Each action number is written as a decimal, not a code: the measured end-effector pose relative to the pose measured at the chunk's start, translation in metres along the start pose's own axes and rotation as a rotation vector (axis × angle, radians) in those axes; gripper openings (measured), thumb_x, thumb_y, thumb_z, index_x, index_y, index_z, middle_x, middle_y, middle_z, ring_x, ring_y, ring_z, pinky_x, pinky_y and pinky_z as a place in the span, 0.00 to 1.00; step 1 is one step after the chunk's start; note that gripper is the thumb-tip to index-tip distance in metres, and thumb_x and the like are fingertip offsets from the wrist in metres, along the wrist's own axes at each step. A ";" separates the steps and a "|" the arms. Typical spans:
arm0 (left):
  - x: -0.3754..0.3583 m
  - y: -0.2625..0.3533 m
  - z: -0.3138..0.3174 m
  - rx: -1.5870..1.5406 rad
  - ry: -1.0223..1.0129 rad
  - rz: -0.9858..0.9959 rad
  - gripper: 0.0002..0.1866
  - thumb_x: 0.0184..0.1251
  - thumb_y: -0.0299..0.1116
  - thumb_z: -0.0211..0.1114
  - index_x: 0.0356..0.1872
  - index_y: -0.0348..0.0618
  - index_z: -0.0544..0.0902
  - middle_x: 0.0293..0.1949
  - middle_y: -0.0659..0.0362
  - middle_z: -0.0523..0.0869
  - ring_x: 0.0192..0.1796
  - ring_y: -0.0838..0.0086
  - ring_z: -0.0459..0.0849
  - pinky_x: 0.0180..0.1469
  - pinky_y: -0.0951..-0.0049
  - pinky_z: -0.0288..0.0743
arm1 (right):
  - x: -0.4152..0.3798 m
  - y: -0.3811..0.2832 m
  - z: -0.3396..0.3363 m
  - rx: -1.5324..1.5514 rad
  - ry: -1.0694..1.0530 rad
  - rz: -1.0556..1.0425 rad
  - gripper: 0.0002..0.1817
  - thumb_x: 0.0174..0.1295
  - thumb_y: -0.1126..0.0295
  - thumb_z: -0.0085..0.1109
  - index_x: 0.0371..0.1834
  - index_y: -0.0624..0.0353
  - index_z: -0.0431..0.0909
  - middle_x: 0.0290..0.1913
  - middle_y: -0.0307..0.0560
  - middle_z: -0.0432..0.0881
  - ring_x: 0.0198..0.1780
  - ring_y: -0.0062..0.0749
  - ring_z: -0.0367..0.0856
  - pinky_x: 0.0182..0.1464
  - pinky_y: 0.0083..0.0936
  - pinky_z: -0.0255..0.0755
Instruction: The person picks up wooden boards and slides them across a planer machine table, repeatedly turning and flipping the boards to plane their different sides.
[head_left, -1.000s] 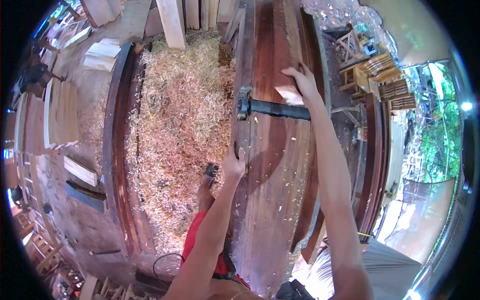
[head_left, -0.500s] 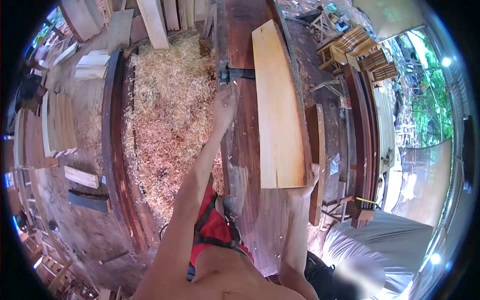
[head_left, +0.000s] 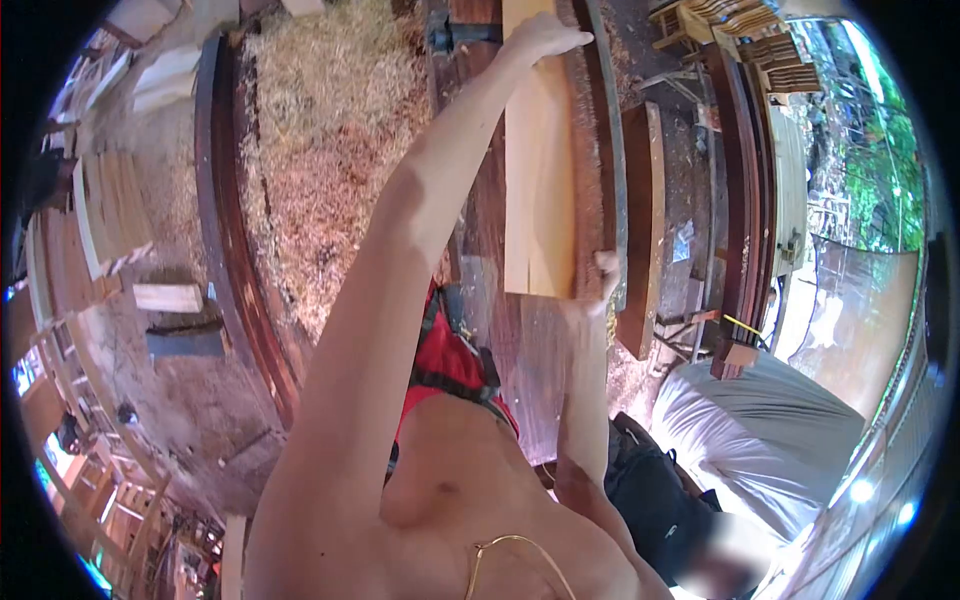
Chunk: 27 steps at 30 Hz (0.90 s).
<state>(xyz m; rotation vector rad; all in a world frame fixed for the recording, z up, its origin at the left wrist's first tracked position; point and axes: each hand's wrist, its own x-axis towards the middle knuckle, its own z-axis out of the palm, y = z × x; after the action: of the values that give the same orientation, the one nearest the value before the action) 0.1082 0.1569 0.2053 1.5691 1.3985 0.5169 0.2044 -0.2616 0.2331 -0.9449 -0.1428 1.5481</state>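
Observation:
A long pale wooden board lies lengthwise on a dark reddish-brown wooden bench, with a rough, brownish edge facing right. My left hand reaches across the far part of the board, its fingers bent over toward the rough edge. At the near right corner, my right hand grips the board's end, thumb up against the side. Part of the board's far end is hidden behind my left hand and by the frame's top. A dark metal fitting crosses the bench left of the board.
Wood shavings cover the ground left of the bench, beside a long dark beam. A thick plank and several dark beams stand on the right. Another person in dark clothing is at the lower right.
My left hand has moved from the bench's left side onto the board's far part. The board has turned, showing more of its rough edge. The view has shifted, placing the bench higher.

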 end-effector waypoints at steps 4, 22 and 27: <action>-0.045 0.019 -0.014 -0.131 -0.272 -0.040 0.42 0.70 0.64 0.71 0.72 0.39 0.83 0.71 0.40 0.85 0.74 0.48 0.83 0.75 0.43 0.75 | 0.003 -0.011 -0.009 0.211 -0.120 -0.094 0.39 0.64 0.53 0.63 0.74 0.68 0.76 0.64 0.56 0.88 0.61 0.47 0.88 0.66 0.42 0.82; -0.047 0.000 -0.017 0.146 0.267 -0.208 0.58 0.51 0.62 0.84 0.73 0.23 0.76 0.67 0.37 0.86 0.68 0.49 0.89 0.69 0.55 0.83 | -0.008 -0.046 0.042 -0.807 0.108 0.026 0.55 0.46 0.58 0.74 0.84 0.63 0.70 0.76 0.56 0.78 0.70 0.43 0.81 0.71 0.38 0.76; -0.108 -0.068 -0.016 -0.579 0.236 -0.135 0.35 0.53 0.38 0.88 0.58 0.22 0.87 0.55 0.45 0.94 0.51 0.57 0.94 0.58 0.56 0.86 | -0.057 -0.012 0.035 -1.693 0.214 -0.364 0.58 0.33 0.54 0.82 0.81 0.32 0.78 0.85 0.60 0.63 0.83 0.62 0.65 0.81 0.66 0.58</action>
<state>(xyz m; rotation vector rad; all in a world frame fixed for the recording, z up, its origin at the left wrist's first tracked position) 0.0315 0.0560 0.1842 0.9640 1.3548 0.9495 0.1872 -0.2940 0.2901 -2.1571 -1.5251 0.6951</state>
